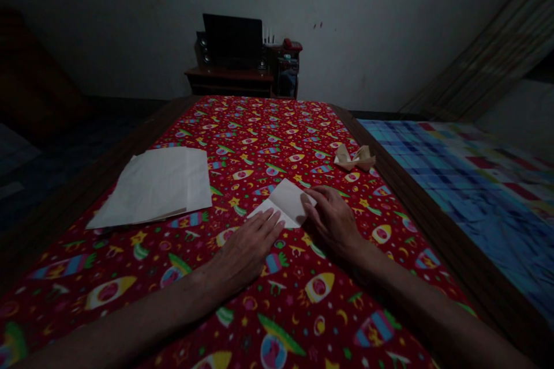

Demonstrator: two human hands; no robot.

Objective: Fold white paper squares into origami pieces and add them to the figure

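A folded sheet of white paper (285, 203) lies on the red rocket-print cloth (259, 138) between my hands. My left hand (246, 248) rests flat on the cloth, its fingertips reaching the paper's lower left edge. My right hand (333, 223) grips the sheet's right end between thumb and fingers, hiding that corner. To the left lies a stack of loose white paper (151, 187), out of reach of both hands' fingers. A small folded tan paper piece (355, 157) sits near the cloth's right edge.
A dark wooden table edge (415, 196) borders the cloth on the right, with blue plaid bedding (467, 184) beyond it. At the far end, a low wooden cabinet (229, 78) holds a dark monitor (232, 40) and a speaker (202, 49).
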